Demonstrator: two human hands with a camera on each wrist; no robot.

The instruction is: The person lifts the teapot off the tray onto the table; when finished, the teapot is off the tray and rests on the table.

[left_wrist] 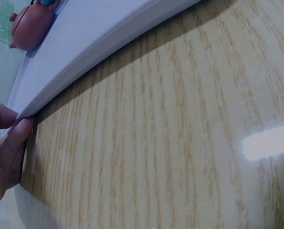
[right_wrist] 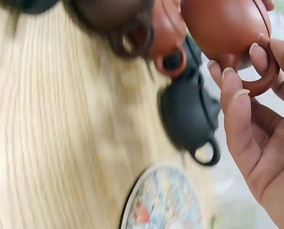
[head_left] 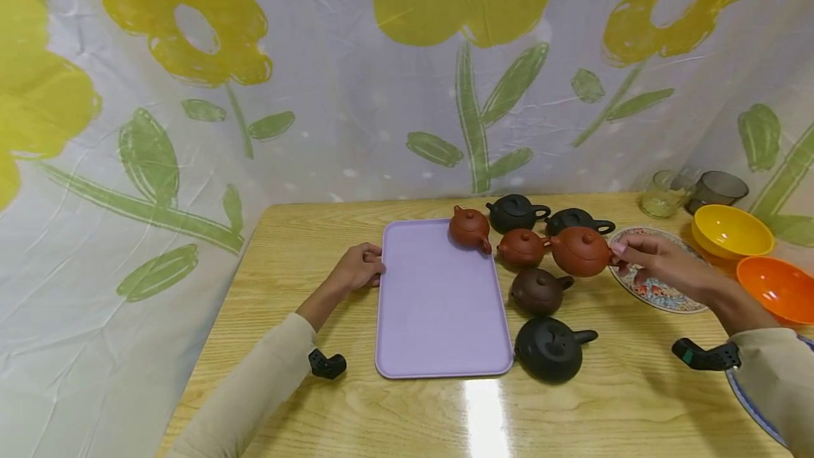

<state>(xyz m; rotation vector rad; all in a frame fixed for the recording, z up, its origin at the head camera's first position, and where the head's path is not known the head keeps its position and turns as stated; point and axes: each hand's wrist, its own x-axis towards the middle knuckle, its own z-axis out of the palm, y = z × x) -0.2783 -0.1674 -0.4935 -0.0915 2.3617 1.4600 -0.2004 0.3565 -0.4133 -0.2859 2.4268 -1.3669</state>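
My right hand [head_left: 664, 266] pinches the looped handle of a reddish-brown clay teapot [head_left: 580, 251], with a finger through the loop in the right wrist view. The teapot is held up, its spout toward the tray. At the left rim of a lilac rectangular tray [head_left: 439, 302], my left hand [head_left: 359, 266] grips the edge between thumb and fingers [left_wrist: 10, 148]. A small red clay teapot [head_left: 469, 229] sits in the tray's far right corner. Right of the tray stand another red teapot [head_left: 523, 249], a dark brown teapot [head_left: 539, 291] and a large black teapot [head_left: 550, 349].
Two more black teapots [head_left: 514, 213] [head_left: 575, 220] stand at the back. A patterned plate [head_left: 661, 294] lies under my right hand. Farther right are a yellow bowl [head_left: 731, 230], an orange bowl [head_left: 779, 288], a clear glass [head_left: 664, 195] and a dark glass [head_left: 718, 191]. A flowered curtain [head_left: 356, 90] hangs behind the table.
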